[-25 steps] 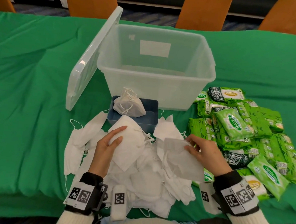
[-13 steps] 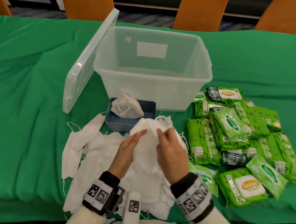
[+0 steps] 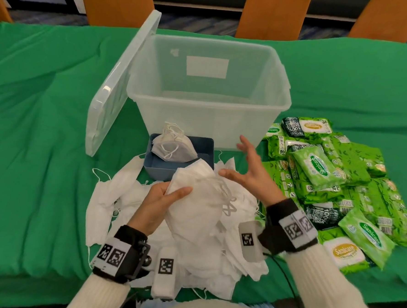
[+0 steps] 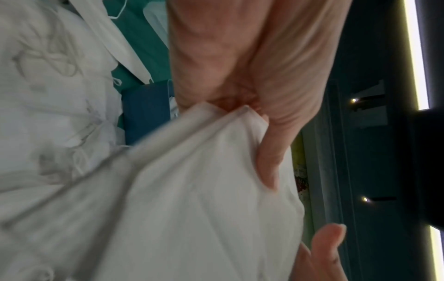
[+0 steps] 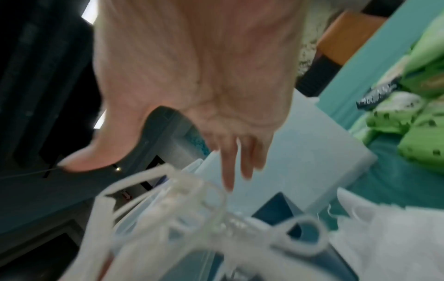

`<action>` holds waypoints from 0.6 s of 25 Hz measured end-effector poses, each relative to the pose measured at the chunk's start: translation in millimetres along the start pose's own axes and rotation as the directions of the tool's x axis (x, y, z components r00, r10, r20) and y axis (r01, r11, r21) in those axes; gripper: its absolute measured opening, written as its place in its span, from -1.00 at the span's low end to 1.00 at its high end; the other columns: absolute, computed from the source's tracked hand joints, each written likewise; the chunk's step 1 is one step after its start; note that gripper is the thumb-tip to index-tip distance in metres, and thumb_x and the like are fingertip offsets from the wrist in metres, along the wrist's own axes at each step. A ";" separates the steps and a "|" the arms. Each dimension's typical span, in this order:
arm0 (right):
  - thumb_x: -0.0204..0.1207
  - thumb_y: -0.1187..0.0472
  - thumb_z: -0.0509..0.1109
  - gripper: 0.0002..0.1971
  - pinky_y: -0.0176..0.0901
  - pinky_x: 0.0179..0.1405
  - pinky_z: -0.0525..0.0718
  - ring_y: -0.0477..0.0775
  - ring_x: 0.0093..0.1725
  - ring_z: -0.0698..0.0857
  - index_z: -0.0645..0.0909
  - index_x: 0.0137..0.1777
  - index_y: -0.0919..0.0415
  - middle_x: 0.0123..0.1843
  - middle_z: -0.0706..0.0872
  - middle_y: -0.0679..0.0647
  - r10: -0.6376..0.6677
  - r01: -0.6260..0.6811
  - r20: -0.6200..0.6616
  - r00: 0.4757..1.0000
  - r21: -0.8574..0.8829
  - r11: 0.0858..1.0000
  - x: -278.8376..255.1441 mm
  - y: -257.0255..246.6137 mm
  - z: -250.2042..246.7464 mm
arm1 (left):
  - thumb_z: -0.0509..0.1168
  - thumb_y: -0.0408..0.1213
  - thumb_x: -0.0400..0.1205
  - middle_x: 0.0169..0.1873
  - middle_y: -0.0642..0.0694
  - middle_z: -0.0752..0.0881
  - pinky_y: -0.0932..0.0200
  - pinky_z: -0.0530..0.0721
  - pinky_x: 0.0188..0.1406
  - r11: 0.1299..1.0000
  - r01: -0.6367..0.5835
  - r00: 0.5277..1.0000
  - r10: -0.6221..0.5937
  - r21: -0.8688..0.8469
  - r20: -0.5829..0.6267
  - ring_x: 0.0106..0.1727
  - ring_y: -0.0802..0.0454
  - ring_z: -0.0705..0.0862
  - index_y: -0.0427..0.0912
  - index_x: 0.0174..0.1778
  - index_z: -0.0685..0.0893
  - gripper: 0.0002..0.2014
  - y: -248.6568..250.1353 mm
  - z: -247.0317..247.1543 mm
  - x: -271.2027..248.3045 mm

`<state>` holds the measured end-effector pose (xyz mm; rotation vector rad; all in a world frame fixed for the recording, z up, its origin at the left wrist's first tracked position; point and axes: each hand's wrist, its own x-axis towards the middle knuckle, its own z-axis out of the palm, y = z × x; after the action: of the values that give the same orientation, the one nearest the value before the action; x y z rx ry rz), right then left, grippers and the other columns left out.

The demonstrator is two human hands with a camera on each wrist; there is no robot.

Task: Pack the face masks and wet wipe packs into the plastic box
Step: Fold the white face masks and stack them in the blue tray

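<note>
A stack of face masks [image 3: 195,201] is gripped by the left hand [image 3: 157,204] above the desk's mask pile, the right hand [image 3: 251,174] spread and holding nothing. Gathering is judged under way; next, the stack must be carried into the plastic box [image 3: 207,120].

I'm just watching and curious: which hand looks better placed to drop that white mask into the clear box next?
Probably the left hand: it already grips the white mask lifted off the pile. The right hand is spread open beside it, holding nothing. The clear box stands open just beyond both hands.
</note>
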<state>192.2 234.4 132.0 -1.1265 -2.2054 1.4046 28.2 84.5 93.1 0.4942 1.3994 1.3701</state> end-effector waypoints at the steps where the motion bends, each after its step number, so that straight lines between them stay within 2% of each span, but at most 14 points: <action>1: 0.30 -0.08 0.53 -0.01 -0.15 0.52 0.20 0.04 0.57 0.25 0.00 0.63 -0.06 0.56 0.36 0.04 0.058 -0.072 0.194 0.979 0.069 0.995 5.6 2.7 0.5 | 0.50 -0.23 0.46 -0.06 -0.18 0.83 0.16 0.75 -0.07 0.999 -0.007 0.999 0.005 0.050 0.038 0.00 -0.08 0.78 -0.27 0.03 0.75 -0.73 0.8 0.6 0.9; 2: 0.32 -0.02 0.55 -0.03 -0.13 0.53 0.26 0.05 0.55 0.31 0.00 0.62 -0.12 0.53 0.41 0.03 0.062 -0.099 0.342 0.938 0.093 0.991 7.9 3.2 4.7 | 0.51 -0.21 0.43 -0.07 -0.17 0.83 0.16 0.75 -0.08 0.995 -0.018 0.998 0.013 0.094 0.060 -0.02 -0.07 0.79 -0.25 0.03 0.76 -0.70 2.3 1.8 1.2; 3: 0.34 0.07 0.57 -0.09 -0.18 0.48 0.38 0.01 0.49 0.41 0.07 0.58 -0.14 0.48 0.47 -0.01 0.040 -0.101 0.428 0.903 0.122 0.987 8.9 7.4 10.2 | 0.52 -0.23 0.44 -0.09 -0.14 0.83 0.15 0.75 -0.09 0.989 -0.032 0.998 0.023 0.144 0.065 -0.03 -0.06 0.79 -0.22 0.02 0.76 -0.73 4.3 4.0 2.1; 5: 0.37 0.28 0.56 -0.22 -0.38 0.25 0.57 -0.14 0.31 0.55 0.21 0.49 -0.09 0.35 0.54 -0.09 0.004 -0.094 0.467 0.884 0.170 0.981 4.4 12.3 21.4 | 0.46 -0.28 0.51 -0.11 -0.05 0.84 0.13 0.74 -0.06 0.973 -0.053 0.998 0.042 0.227 0.053 0.00 -0.06 0.77 -0.12 0.01 0.75 -0.82 7.2 5.9 3.6; 7: 0.35 0.38 0.55 -0.28 -0.38 0.15 0.63 -0.12 0.21 0.65 0.32 0.45 0.01 0.28 0.62 -0.04 0.014 -0.116 0.403 0.915 0.230 0.966 -0.1 19.6 25.2 | 0.48 -0.23 0.46 -0.04 0.02 0.82 0.13 0.71 0.02 0.972 -0.071 0.997 0.062 0.225 0.046 0.09 -0.03 0.75 -0.01 0.07 0.70 -0.73 8.2 2.0 4.3; 9: 0.32 0.41 0.56 -0.31 -0.28 0.10 0.68 -0.04 0.07 0.74 0.40 0.42 0.02 0.12 0.74 0.08 0.044 -0.149 0.314 0.948 0.320 0.936 -4.4 25.8 25.9 | 0.56 -0.13 0.35 0.10 0.09 0.77 0.17 0.68 0.10 0.967 -0.136 0.990 0.129 0.215 0.049 0.17 0.05 0.71 0.08 0.21 0.64 -0.51 7.0 -5.2 4.8; 10: 0.31 0.41 0.57 -0.33 -0.21 0.10 0.68 0.01 -0.02 0.75 0.45 0.40 0.01 0.01 0.77 0.16 0.062 -0.159 0.265 0.962 0.360 0.919 -7.0 28.5 26.5 | 0.55 -0.14 0.36 0.17 0.12 0.73 0.19 0.66 0.13 0.963 -0.169 0.986 0.164 0.211 0.044 0.20 0.11 0.69 0.12 0.32 0.59 -0.42 4.9 -7.2 6.4; 12: 0.28 0.40 0.59 -0.38 -0.06 0.12 0.66 0.08 -0.12 0.70 0.55 0.34 0.01 -0.13 0.71 0.27 0.094 -0.151 0.154 0.984 0.414 0.898 -9.2 35.4 30.0 | 0.50 -0.31 0.47 0.21 0.16 0.71 0.19 0.67 0.15 0.968 -0.202 0.979 0.206 0.151 -0.009 0.21 0.16 0.69 0.19 0.52 0.39 -0.27 -0.6 -5.7 10.1; 13: 0.28 0.40 0.59 -0.40 -0.03 0.12 0.66 0.09 -0.12 0.70 0.58 0.32 0.02 -0.16 0.71 0.26 0.109 -0.145 0.107 0.988 0.443 0.885 -9.9 37.4 31.2 | 0.49 -0.34 0.48 0.17 0.14 0.74 0.17 0.68 0.14 0.975 -0.196 0.978 0.202 0.108 -0.054 0.19 0.13 0.71 0.18 0.55 0.35 -0.25 -3.6 -3.8 11.8; 15: 0.30 0.42 0.56 -0.47 -0.10 0.04 0.68 0.03 -0.19 0.71 0.60 0.27 0.09 -0.27 0.74 0.12 0.143 -0.139 0.031 0.989 0.509 0.849 -10.4 39.0 29.5 | 0.52 -0.26 0.43 0.15 0.03 0.75 0.11 0.67 0.15 0.981 -0.175 0.972 0.185 0.078 -0.145 0.22 -0.01 0.70 0.01 0.48 0.47 -0.33 -10.1 -2.5 14.0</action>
<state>198.8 216.5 85.8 -1.0993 -1.6068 1.8918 24.8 92.8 78.2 0.5813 1.5575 1.5383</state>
